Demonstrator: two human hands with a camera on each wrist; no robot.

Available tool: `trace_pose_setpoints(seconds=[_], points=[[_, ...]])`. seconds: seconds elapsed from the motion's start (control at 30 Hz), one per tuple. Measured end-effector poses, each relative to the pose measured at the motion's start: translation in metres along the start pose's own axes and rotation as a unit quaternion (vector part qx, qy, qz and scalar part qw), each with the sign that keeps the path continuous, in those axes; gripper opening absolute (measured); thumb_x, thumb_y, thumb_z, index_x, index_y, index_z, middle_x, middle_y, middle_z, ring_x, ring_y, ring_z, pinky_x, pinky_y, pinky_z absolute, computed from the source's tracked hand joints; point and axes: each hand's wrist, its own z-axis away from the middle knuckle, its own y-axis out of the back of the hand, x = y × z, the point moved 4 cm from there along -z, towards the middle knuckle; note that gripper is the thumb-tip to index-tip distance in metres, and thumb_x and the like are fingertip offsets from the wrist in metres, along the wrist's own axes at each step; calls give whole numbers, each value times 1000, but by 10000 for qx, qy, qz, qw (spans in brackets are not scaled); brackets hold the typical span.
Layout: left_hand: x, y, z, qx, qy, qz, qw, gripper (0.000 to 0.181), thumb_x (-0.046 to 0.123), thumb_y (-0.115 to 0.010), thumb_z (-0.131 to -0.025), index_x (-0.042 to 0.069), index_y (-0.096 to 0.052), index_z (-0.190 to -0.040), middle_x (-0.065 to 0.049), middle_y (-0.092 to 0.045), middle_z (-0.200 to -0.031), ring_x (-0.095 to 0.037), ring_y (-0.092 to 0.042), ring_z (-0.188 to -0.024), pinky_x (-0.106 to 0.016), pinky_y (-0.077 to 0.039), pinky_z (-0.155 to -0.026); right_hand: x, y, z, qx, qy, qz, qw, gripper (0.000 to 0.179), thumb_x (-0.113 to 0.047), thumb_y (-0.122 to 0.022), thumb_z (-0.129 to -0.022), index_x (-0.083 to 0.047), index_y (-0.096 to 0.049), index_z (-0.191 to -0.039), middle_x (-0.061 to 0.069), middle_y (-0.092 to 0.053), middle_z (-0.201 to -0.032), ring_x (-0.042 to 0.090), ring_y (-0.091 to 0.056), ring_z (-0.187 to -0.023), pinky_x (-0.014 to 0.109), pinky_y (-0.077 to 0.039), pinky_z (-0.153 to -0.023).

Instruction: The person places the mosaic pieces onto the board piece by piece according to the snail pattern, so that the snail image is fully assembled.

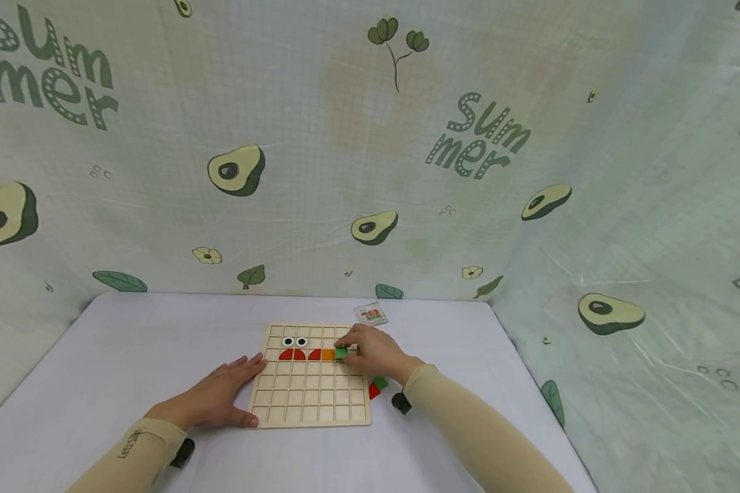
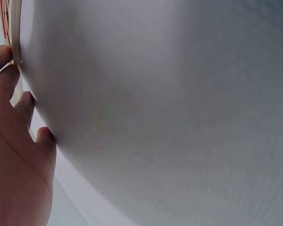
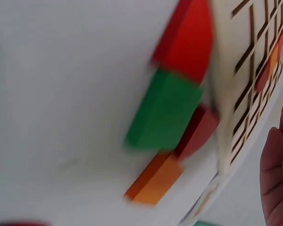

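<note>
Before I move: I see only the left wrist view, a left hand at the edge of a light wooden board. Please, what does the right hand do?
Observer: In the head view, the right hand pinches a small green square block.
Operator: Thank you. Do loose blocks lie beside the light wooden board?
Observer: Yes, the right wrist view shows at least four: a bright red block, a second green block, a darker red block and an orange block.
Operator: And what is near its far right corner?
Observer: A small card with a printed picture, in the head view.
</note>
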Motion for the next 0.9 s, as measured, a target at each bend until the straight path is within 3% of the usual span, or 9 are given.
trace_pose_setpoints(seconds=[0.2, 0.5, 0.9], points=[[3, 2, 1, 21, -86, -38, 10000, 110, 52, -88, -64, -1, -43, -148, -21, -35, -156, -49, -29, -141, -66, -23, -112, -30, -16, -16, -41, 252, 117, 9996, 32, -23, -67, -91, -27, -73, -122, -9, -60, -106, 4, -51, -78, 20, -45, -65], [-3, 0, -1, -17, -50, -28, 10000, 110, 56, -86, -65, 1, -42, -149, -19, -34, -157, -48, -27, -142, -66, -22, -112, -54, -33, -31, -9, 373, 347, 9987, 31, -25, -67, -92, -28, -72, -123, -11, -59, -108, 1, -54, -83, 21, -47, -66], [-6, -2, -3, -34, -27, 37, 10000, 111, 58, -85, -66, 2, -41, -150, -16, -33, -158, -46, -26, -143, -65, -21, -114, -61, -43, -35, -89, 467, 723, 9962, 29, -28, -69, -92, -28, -73, -121, -10, -61, -109, 1, -57, -88, 21, -50, -72]])
